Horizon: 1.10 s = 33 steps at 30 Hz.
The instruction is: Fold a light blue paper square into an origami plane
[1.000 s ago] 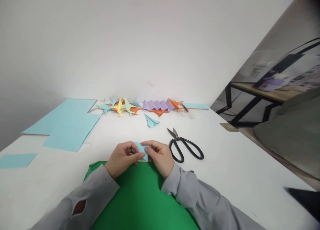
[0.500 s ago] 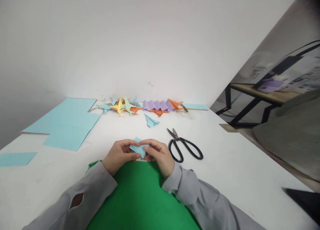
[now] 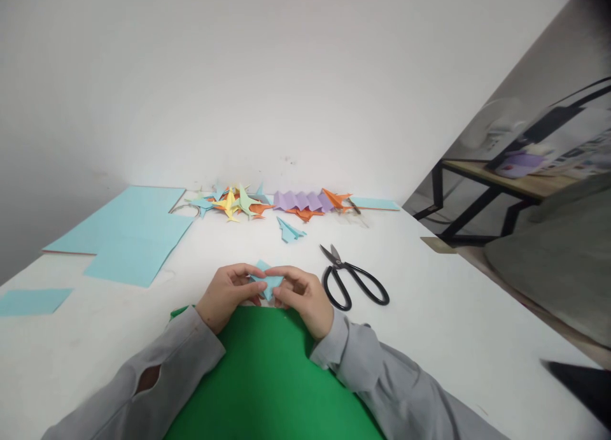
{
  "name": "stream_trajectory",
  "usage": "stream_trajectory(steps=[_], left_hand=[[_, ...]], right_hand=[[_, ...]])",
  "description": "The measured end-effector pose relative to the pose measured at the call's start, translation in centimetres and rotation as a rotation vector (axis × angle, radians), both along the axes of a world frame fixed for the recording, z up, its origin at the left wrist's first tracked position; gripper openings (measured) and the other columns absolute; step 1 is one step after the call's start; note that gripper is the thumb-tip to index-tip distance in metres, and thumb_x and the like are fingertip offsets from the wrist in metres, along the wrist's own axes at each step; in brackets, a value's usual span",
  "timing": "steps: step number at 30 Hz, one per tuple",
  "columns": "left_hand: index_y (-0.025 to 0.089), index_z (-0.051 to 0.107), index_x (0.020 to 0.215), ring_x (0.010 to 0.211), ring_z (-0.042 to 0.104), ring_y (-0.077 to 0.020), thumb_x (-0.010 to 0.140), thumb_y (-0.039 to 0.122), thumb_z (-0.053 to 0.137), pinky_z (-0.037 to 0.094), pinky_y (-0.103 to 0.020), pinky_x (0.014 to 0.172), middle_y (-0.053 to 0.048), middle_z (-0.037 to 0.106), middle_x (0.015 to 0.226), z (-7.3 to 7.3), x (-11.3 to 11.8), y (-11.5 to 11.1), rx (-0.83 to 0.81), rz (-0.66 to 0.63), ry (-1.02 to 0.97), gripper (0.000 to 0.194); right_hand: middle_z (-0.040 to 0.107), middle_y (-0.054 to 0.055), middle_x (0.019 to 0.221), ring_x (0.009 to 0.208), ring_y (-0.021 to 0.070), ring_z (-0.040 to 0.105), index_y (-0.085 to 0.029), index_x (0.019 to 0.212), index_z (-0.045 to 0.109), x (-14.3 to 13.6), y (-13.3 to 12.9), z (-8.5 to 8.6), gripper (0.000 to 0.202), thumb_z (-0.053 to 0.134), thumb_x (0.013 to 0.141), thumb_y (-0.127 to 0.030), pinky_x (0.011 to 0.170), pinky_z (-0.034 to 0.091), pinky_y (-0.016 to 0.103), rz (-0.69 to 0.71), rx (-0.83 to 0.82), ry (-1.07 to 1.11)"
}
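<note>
Between my two hands is a small folded piece of light blue paper (image 3: 270, 282), held just above the table's near edge. My left hand (image 3: 230, 295) pinches its left side with thumb and forefinger. On the right side, my right hand (image 3: 305, 297) grips it the same way, and both forefingers meet near its upper part. Fingers cover some of the paper's edges. Black-handled scissors (image 3: 344, 271) lie to the right of my right hand with their blades slightly apart. Beyond my hands rests a folded blue paper plane (image 3: 289, 230).
Large light blue sheets (image 3: 128, 236) cover the table's left side, with a smaller blue piece (image 3: 33, 302) nearer me. Along the wall lie several folded yellow, green and orange paper figures (image 3: 231, 204) and a pleated purple paper (image 3: 303, 201). A dark object (image 3: 580, 386) juts in at lower right.
My thumbs have shifted inward and up slightly on the blue paper, which now shows a more pointed lower end. Both hands stay in nearly the same place.
</note>
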State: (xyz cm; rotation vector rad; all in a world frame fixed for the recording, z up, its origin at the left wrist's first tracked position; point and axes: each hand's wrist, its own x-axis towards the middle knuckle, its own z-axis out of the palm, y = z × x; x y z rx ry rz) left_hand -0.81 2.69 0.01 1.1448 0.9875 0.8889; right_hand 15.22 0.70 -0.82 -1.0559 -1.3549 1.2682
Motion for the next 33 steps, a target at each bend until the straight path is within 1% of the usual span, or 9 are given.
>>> stream_trajectory(steps=[7, 16, 23, 29, 33], left_hand=[[0.014, 0.062, 0.082, 0.047, 0.055, -0.0081, 0.058, 0.028, 0.073, 0.044, -0.021, 0.051, 0.003, 0.059, 0.053, 0.20, -0.05, -0.01, -0.061, -0.022, -0.068, 0.030], [0.013, 0.062, 0.083, 0.048, 0.056, -0.0080, 0.057, 0.028, 0.074, 0.044, -0.020, 0.051, 0.002, 0.060, 0.051, 0.25, 0.00, 0.03, -0.047, -0.026, -0.056, 0.032], [0.012, 0.062, 0.080, 0.046, 0.055, -0.0087, 0.051, 0.028, 0.077, 0.044, -0.020, 0.049, 0.002, 0.059, 0.049, 0.62, 0.14, -0.17, -0.042, -0.005, -0.050, 0.036], [0.012, 0.061, 0.079, 0.044, 0.054, -0.0092, 0.048, 0.026, 0.078, 0.043, -0.020, 0.047, 0.003, 0.058, 0.047, 0.52, 0.20, -0.15, -0.001, 0.010, -0.006, 0.038], [0.013, 0.058, 0.075, 0.045, 0.054, -0.0098, 0.046, 0.024, 0.078, 0.044, -0.022, 0.048, 0.003, 0.057, 0.050, 0.20, 0.29, -0.14, 0.048, 0.000, 0.007, 0.037]], right_hand=[[0.053, -0.005, 0.044, 0.041, 0.0100, 0.049, -0.014, 0.092, 0.063, -0.14, 0.01, 0.06, 0.029, 0.063, 0.066, -0.027, 0.044, 0.037, 0.023, -0.020, 0.010, -0.032], [0.054, -0.003, 0.042, 0.040, 0.0101, 0.049, -0.013, 0.088, 0.064, -0.32, 0.06, 0.04, 0.030, 0.063, 0.068, -0.035, 0.043, 0.039, 0.023, -0.060, -0.013, -0.008], [0.053, -0.003, 0.040, 0.038, 0.0095, 0.049, -0.013, 0.081, 0.065, -0.61, 0.17, -0.06, 0.032, 0.064, 0.066, -0.041, 0.040, 0.038, 0.021, -0.115, -0.029, 0.019], [0.053, -0.003, 0.040, 0.036, 0.0081, 0.046, -0.014, 0.066, 0.060, -0.53, 0.31, -0.46, 0.028, 0.067, 0.064, -0.041, 0.039, 0.035, 0.020, -0.143, -0.030, 0.014], [0.053, -0.003, 0.041, 0.037, 0.0079, 0.046, -0.015, 0.067, 0.057, -0.51, 0.27, -0.43, 0.029, 0.064, 0.067, -0.043, 0.040, 0.035, 0.020, -0.130, -0.022, 0.005]])
